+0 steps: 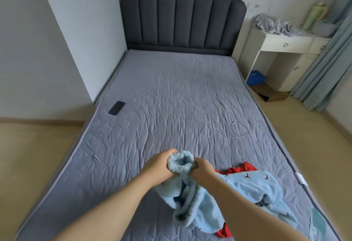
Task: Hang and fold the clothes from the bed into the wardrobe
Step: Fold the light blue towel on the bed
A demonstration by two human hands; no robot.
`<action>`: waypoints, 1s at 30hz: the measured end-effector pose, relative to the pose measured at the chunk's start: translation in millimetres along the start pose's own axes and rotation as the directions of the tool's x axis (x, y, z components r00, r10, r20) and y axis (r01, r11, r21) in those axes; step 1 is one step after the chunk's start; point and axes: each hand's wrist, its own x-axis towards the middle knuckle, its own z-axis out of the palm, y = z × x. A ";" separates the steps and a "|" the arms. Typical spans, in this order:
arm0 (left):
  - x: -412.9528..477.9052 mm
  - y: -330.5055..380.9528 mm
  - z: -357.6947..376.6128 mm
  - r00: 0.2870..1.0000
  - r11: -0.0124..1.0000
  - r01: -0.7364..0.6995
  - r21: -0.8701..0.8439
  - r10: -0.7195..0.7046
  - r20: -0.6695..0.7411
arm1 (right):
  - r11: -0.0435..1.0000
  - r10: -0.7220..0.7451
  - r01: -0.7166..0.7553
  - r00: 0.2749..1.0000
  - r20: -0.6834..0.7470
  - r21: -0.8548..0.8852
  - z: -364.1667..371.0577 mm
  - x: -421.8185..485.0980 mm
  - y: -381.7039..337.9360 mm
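Now we are gripping a light blue fleece garment (238, 189) with both hands above the near end of the bed (171, 97). Our left hand (160, 166) is curling its fingers round the left side of the garment's ribbed opening. Our right hand (202, 172) is clamping the right side, so the two hands are sitting close together with the round opening bunched between them. We cannot tell whether that opening is a cuff or a collar. The rest of the fleece, printed with small dark bird shapes, is trailing down to our right and lying crumpled on the grey quilted mattress. A red garment (246, 167) is lying under it, showing at the far edge and again near our right forearm. Farther up the bed a dark phone (116, 108) is lying near the left edge. A coiled white cable (241, 126) is lying toward the right edge, well apart from the clothes. To the right of the dark padded headboard (181, 21), a white table (285, 44) is standing beside the bed, carrying a crumpled grey cloth (272, 24), with a blue bag (256, 77) beneath it.
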 end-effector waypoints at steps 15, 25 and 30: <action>46.1 58.6 -45.2 0.988 0.574 0.100 -0.813 -0.152 0.014 | 0.977 0.139 -0.060 0.906 -0.399 0.205 -49.4 2.5 14.0; 46.7 72.5 -49.1 0.968 0.752 0.076 -0.655 0.103 0.230 | 0.797 -0.117 0.322 0.912 -0.392 0.510 -76.8 14.1 -70.5; 57.3 96.4 -99.4 0.991 0.755 -0.046 -0.655 -0.046 -0.123 | 0.711 -0.217 0.470 0.854 -0.472 0.523 -98.3 12.2 -124.0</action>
